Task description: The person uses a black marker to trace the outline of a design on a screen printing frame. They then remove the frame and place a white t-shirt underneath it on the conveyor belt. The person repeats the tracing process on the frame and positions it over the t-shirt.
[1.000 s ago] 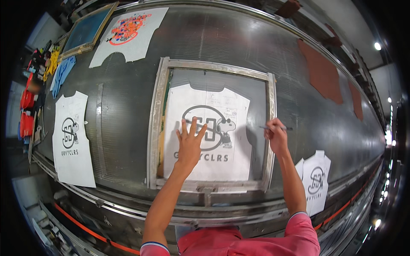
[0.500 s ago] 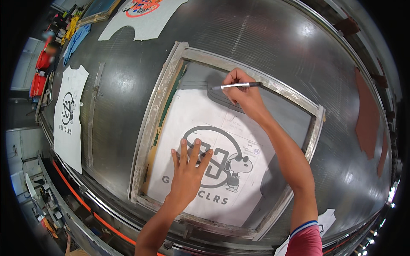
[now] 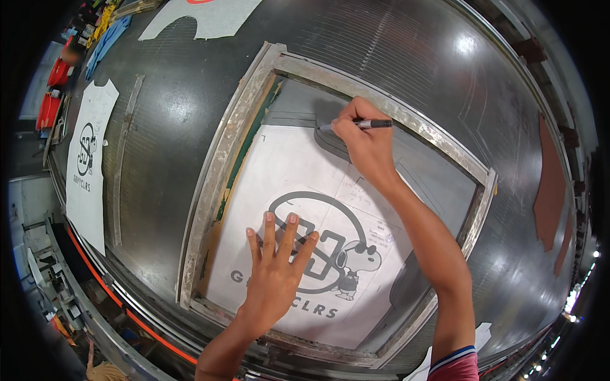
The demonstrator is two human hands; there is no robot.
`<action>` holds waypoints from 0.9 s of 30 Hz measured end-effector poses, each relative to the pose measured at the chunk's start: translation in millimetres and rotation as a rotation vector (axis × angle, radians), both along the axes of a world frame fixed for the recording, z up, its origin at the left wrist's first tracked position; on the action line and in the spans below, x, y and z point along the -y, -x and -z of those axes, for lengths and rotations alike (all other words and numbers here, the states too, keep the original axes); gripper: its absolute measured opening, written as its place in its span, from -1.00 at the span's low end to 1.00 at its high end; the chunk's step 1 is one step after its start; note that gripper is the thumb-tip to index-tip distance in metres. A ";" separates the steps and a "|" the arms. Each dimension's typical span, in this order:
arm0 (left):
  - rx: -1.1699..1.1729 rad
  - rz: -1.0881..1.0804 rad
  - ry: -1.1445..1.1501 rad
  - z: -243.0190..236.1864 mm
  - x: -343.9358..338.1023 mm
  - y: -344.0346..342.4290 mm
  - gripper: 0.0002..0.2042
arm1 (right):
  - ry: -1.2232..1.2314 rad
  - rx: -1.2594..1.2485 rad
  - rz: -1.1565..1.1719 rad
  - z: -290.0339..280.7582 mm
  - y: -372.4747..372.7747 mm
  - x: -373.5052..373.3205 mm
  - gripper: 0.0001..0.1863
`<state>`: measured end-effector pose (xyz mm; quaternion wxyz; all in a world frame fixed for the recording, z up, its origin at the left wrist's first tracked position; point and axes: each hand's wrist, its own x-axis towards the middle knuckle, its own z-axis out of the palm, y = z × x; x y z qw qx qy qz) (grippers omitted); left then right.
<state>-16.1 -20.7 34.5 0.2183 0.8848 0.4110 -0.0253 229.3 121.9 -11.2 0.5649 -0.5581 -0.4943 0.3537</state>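
Observation:
A metal-framed screen (image 3: 381,89) lies on the dark metal table (image 3: 413,38). Inside it is a white sheet (image 3: 298,159) printed with a large grey emblem, lettering and a cartoon dog in sunglasses. My left hand (image 3: 273,273) rests open on the emblem with fingers spread. My right hand (image 3: 363,143) grips a black-and-silver pen (image 3: 381,124), its point at the curved cut-out along the sheet's top edge, near grey drawn lines.
White printed garment pieces lie at left (image 3: 89,203) and upper left (image 3: 171,22). A long strip (image 3: 126,159) is beside the left one. A blue cloth (image 3: 111,39) and red bins (image 3: 48,111) line the far left edge. Brown pieces (image 3: 550,171) lie at right.
My right hand and pen have moved from the frame's right side up to the sheet's top edge. My left hand stays on the emblem. The whole view has shifted and tilted.

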 end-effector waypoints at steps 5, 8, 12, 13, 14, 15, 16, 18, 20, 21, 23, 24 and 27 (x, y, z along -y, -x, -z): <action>0.005 -0.005 0.001 0.9 1.1 2.2 -0.36 | 0.009 0.019 0.011 1.9 6.3 0.9 -0.83; 0.007 -0.002 0.005 1.6 1.5 2.2 -0.36 | 0.006 0.047 0.004 2.4 5.8 0.9 -0.83; 0.004 -0.002 0.010 2.2 1.9 1.8 -0.35 | 0.005 0.066 -0.008 2.0 4.9 0.8 -0.82; 0.005 -0.004 0.012 2.3 1.8 1.6 -0.35 | 0.007 0.073 -0.007 1.4 4.8 0.5 -0.82; 0.009 -0.004 0.009 2.6 1.9 1.6 -0.35 | 0.007 0.079 -0.005 1.2 4.8 0.2 -0.82; 0.013 -0.005 0.007 2.9 2.0 1.6 -0.35 | 0.010 0.084 -0.005 1.3 4.7 -0.1 -0.82; 0.016 -0.006 0.004 3.2 2.2 1.6 -0.35 | 0.012 0.090 -0.004 1.6 4.6 -0.4 -0.82; 0.018 -0.010 0.011 2.8 1.9 1.6 -0.36 | 0.010 0.094 -0.004 2.3 4.7 -0.9 -0.82; 0.026 -0.029 0.014 2.6 2.0 0.4 -0.33 | 0.003 0.089 -0.005 3.8 4.9 -1.0 -0.82; 0.033 -0.047 0.014 2.9 2.5 -1.4 -0.31 | 0.006 0.081 -0.006 4.6 4.7 -1.1 -0.82; 0.040 -0.067 0.012 1.8 2.9 -2.0 -0.28 | 0.007 0.066 -0.011 3.2 5.1 -1.7 -0.83; 0.041 -0.068 0.011 0.4 3.1 -1.5 -0.27 | 0.004 0.068 -0.019 1.5 5.5 -2.1 -0.84; 0.032 -0.034 0.020 0.8 1.6 0.4 -0.34 | 0.015 0.077 -0.035 1.3 3.0 -2.1 -0.84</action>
